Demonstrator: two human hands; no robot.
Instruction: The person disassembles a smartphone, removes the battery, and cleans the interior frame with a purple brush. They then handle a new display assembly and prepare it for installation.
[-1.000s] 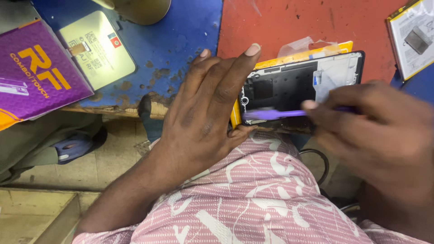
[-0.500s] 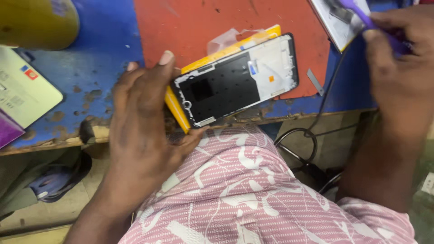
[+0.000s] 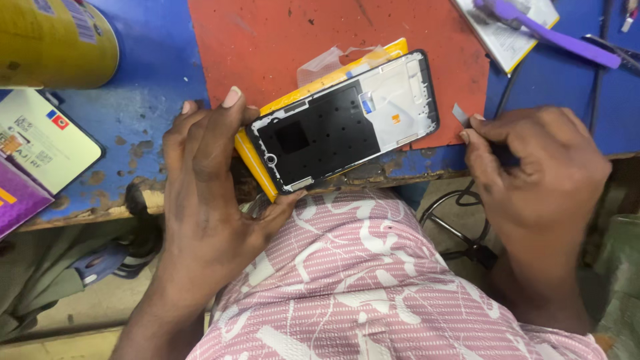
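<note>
An opened phone frame, black inside with a white panel at its far end, lies on a yellow box at the edge of the red mat. My left hand grips the near end of the frame and box, thumb under the corner. My right hand is closed on a small flat metal blade, held just right of the frame at the table edge. A purple tool lies on a booklet at the far right, apart from both hands.
A yellow cylinder lies at the far left on the blue worn table. A pale green phone box and a purple box sit at the left edge. A black cable hangs below the table.
My right hand has let go of the purple tool, which now lies on the booklet, and has come back beside the frame holding a small blade. My left hand keeps its grip.
</note>
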